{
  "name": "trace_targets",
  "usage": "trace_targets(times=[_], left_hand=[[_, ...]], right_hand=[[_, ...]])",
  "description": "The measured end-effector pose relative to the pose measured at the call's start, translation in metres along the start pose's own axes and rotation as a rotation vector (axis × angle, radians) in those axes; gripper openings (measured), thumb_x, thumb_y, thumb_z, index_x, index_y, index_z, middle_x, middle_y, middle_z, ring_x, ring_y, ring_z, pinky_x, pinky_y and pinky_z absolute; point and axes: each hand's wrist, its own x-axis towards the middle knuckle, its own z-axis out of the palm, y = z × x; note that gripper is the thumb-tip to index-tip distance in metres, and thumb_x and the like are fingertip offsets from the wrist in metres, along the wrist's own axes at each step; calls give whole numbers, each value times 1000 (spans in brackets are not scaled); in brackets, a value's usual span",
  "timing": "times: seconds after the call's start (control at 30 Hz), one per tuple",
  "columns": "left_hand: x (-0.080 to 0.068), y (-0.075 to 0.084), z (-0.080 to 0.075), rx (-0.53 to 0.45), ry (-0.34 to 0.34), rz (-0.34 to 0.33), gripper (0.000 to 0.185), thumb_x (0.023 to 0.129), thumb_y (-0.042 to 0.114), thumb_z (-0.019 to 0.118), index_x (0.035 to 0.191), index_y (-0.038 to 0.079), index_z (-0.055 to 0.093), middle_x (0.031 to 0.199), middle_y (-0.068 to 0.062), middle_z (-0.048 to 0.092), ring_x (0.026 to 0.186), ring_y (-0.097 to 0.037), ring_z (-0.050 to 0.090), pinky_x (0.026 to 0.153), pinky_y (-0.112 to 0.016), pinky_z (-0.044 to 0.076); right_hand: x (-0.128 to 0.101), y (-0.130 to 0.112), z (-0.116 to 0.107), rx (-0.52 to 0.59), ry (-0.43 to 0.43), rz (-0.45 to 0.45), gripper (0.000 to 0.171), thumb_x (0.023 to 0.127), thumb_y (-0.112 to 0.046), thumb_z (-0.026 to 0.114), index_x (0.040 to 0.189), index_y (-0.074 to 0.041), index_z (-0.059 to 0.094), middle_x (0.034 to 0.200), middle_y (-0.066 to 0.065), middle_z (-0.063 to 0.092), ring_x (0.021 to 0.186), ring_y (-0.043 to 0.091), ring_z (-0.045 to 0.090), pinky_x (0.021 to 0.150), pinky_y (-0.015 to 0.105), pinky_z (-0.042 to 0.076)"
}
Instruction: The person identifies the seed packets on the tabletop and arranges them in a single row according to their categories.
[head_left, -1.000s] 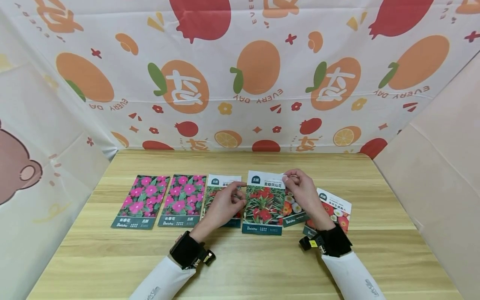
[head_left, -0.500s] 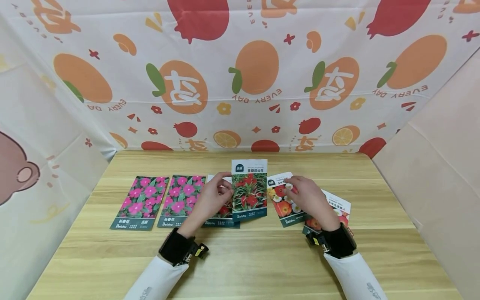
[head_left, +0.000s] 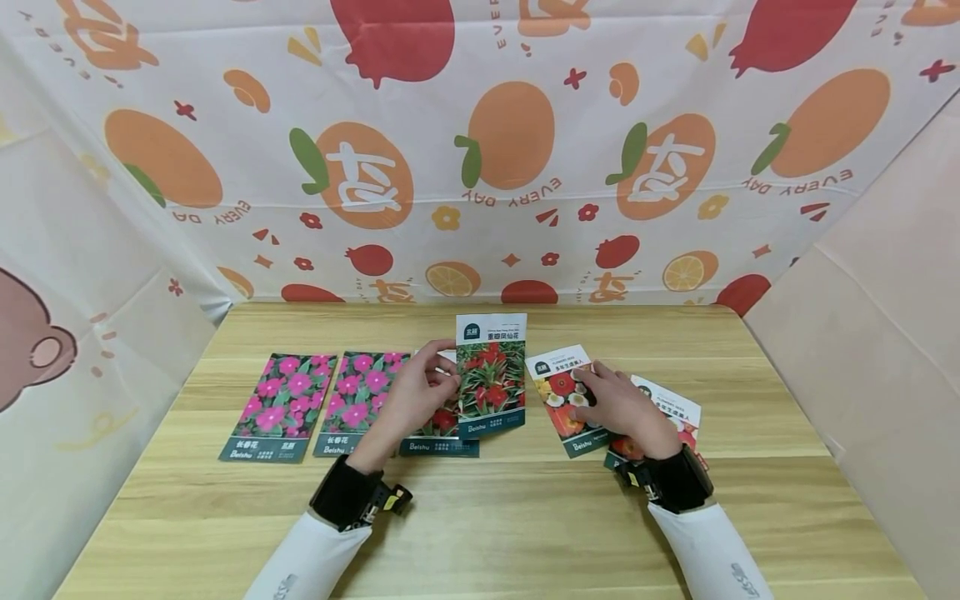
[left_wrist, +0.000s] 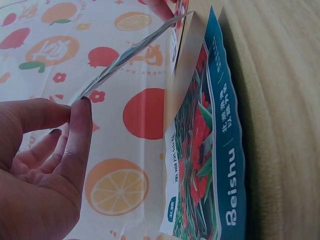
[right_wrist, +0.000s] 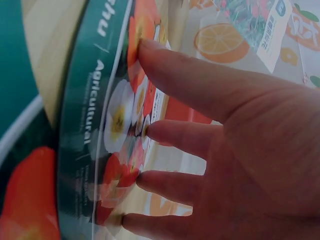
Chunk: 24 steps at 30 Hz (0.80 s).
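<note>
Seed packet [head_left: 491, 375] with red blooms and a teal base band is pinched at its edge by the left hand [head_left: 415, 398] and held upright, just off the table [head_left: 480, 517]. To that hand's left, two pink-flower packets [head_left: 279, 406] already lie in a row. The right hand [head_left: 619, 406] rests with relaxed fingers on the poppy packet [head_left: 558, 392], not yet lifted.

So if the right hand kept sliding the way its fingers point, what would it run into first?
The right hand rests on a seed packet, fingers pointing up-left. Going on, it would probably first reach the raised packet that the left hand holds, though depth is unclear.
</note>
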Motion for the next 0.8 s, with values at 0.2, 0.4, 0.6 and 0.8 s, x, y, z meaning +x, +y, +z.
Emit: trace_targets(times=[0.2, 0.4, 0.6, 0.8], left_hand=[[0, -2, -1, -3, -3, 18, 53, 97, 0, 65, 148, 6, 52, 102, -8, 68, 89, -22, 70, 72, -31, 54], [-1, -1, -1, 1, -15, 39, 51, 98, 1, 64, 147, 7, 52, 102, -8, 68, 90, -22, 70, 73, -32, 54], [-2, 0, -1, 11, -16, 49, 51, 98, 1, 64, 147, 7, 53, 102, -8, 68, 90, -21, 70, 76, -33, 55], [-3, 1, 0, -12, -23, 38, 52, 98, 0, 64, 148, 7, 52, 103, -8, 68, 92, -21, 70, 76, -32, 55]], right_hand=[[-2, 12, -7, 19, -18, -21, 69, 99, -21, 71, 157, 1, 40, 161, 40, 20, 145, 61, 23, 114, 66, 30], [-3, 30, -16, 18, -13, -10, 71, 97, -19, 73, 155, 5, 40, 157, 44, 21, 142, 62, 26, 110, 68, 33], [-4, 47, -24, 19, -8, -9, 71, 95, -16, 75, 151, 11, 40, 154, 48, 21, 140, 63, 30, 109, 68, 35], [-6, 43, -28, 16, 6, 3, 73, 96, -20, 74, 153, 10, 39, 156, 46, 21, 141, 66, 24, 110, 72, 31]])
